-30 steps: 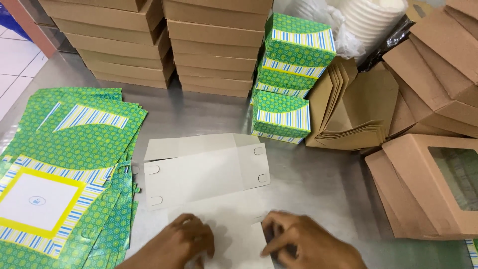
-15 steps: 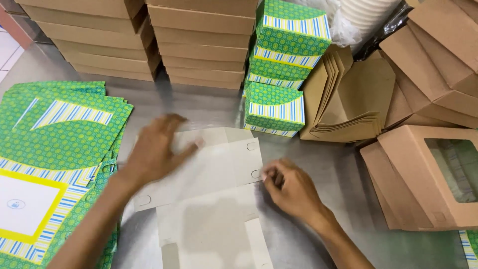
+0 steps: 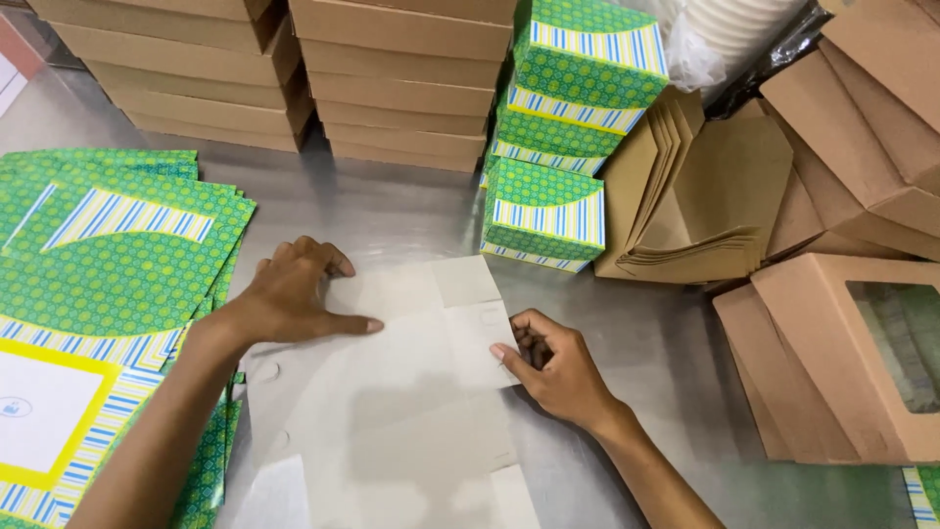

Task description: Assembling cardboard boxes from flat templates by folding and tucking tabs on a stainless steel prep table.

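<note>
Barely begun: the box blank [image 3: 392, 392] lies flat, grey side up.
Left hand [image 3: 289, 294] presses it open-palmed; right hand [image 3: 558, 367] pinches its side flap; nothing stands folded yet.

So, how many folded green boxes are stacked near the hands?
4 folded green boxes, in one stack right of the brown boxes. More may be hidden behind.
</note>
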